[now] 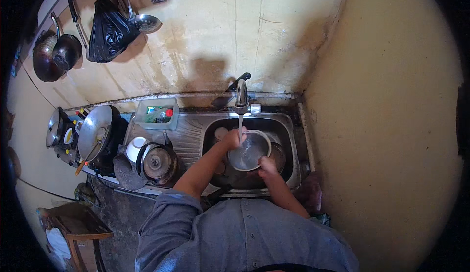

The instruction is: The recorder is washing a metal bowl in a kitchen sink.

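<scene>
A round metal bowl (249, 152) with a pale rim is tilted over the sink (296, 150), under water running from a chrome tap (241, 97). At the bowl's far left rim, in the stream, is my left hand (234, 139), with its fingertips partly hidden. My right hand (268, 164) grips the near right rim and looks slightly blurred. Beneath the bowl, in the sink, a dark round pan (278, 158) shows in part. Pale round dishes (220, 133) lie to the left of the bowl.
Left of the sink, the ribbed drainboard (189, 139) holds a lidded pot (158, 163), a white bowl (136, 148) and a plastic tub (156, 114) with bottles. Farther left stands a large wok (94, 132). Pans and a black bag (112, 33) hang above. A wall (382, 125) bounds the right.
</scene>
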Motion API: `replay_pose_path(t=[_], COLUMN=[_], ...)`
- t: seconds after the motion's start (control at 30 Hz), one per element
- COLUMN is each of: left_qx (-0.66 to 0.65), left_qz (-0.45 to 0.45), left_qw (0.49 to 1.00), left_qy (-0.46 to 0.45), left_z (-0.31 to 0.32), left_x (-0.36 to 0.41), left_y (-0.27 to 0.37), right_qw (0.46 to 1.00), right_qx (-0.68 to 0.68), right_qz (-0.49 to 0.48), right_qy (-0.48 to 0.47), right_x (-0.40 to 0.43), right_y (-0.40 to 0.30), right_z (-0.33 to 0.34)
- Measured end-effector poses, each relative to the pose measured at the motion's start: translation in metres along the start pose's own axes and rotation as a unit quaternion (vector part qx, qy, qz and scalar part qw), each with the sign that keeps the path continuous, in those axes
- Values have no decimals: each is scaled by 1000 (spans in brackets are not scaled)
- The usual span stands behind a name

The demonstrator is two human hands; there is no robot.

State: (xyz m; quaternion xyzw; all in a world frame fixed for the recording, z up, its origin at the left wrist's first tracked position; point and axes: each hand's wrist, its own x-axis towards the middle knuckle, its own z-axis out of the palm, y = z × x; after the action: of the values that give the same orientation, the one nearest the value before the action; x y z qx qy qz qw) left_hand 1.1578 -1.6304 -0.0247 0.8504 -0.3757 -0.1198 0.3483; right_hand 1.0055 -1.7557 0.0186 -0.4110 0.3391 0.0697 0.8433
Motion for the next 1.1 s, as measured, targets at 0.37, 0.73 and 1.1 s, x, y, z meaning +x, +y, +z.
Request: replay_pose_path(t=[0.37,0.73,1.1], left_qx=[-635,-435,-534], left_qz=[-455,-368,-294], left_qw=[621,791,738], left_qy=[58,224,289], left_z=[53,75,41], left_x=[-30,-29,-50], left_y=[17,32,35], right_qw=[959,922,961], right_qx=[13,-94,-208], right_qz=[-267,-319,-174], right_qy=[97,196,53], right_x=[36,31,78], right_y=[-11,6,44], right_z=[-31,-17,-37])
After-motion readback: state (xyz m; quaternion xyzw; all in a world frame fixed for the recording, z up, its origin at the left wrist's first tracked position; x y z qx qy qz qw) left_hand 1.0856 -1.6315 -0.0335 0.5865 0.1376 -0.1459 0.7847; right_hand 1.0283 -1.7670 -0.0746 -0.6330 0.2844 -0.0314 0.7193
